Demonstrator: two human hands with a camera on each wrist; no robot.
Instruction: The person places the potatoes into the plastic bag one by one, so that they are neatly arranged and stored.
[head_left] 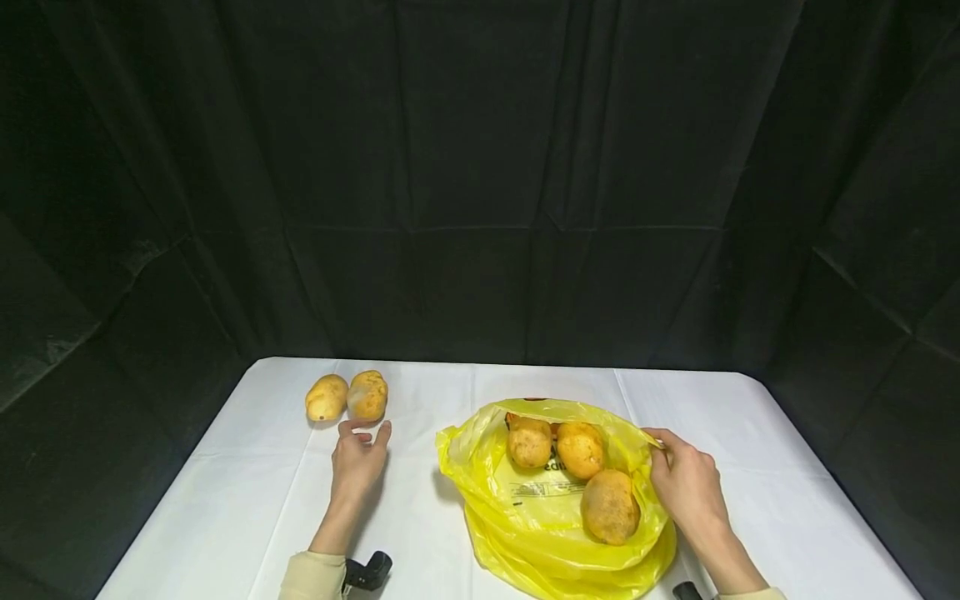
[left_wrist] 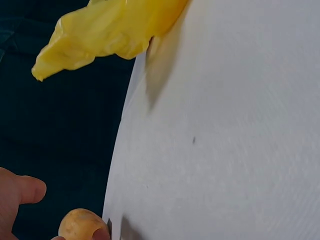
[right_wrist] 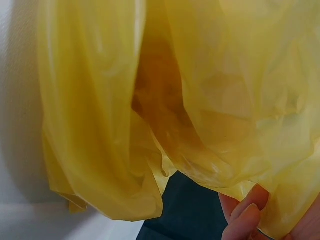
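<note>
A yellow plastic bag (head_left: 517, 542) lies with its mouth spread wide, and three potatoes show inside it, one of them a larger brownish potato (head_left: 611, 507) near the front. My right hand (head_left: 686, 483) pinches the bag's right rim; the right wrist view shows the fingertips (right_wrist: 245, 220) on the thin plastic (right_wrist: 95, 125). At the left, my left hand (head_left: 358, 462) reaches toward two potatoes, with thumb and fingers apart. Nearest to it is the right-hand potato (head_left: 367, 396), just beyond the fingertips. Beside that sits the other potato (head_left: 327, 397). The left wrist view catches one potato (left_wrist: 81, 225) near the fingers.
A white cloth (head_left: 420, 500) covers the table. Dark curtains (head_left: 480, 208) hang behind it and along both sides. A black wrist-camera mount (head_left: 367, 572) sticks out from the left wrist, close above the cloth.
</note>
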